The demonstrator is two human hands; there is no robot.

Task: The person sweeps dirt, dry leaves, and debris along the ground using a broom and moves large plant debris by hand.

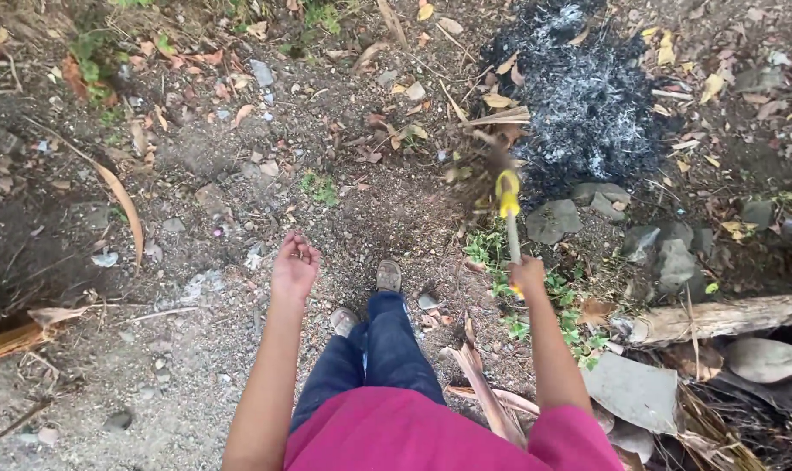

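Note:
My right hand [527, 276] grips the thin handle of a broom [506, 202] with a yellow collar; its brown bristle head is blurred and points away from me over the dirt, near the edge of a grey-black ash pile [588, 96]. My left hand [294, 264] hangs out to the side, holding nothing, fingers loosely curled and apart. Below are my blue trousers, my two shoes [387, 277] and a magenta top.
Bare stony dirt with scattered dry leaves [121, 201] and small weeds. Grey stones [666, 253] lie right of the broom. A log [719, 316], flat slabs and dry palm debris crowd the lower right. Broken wood sits at the left edge.

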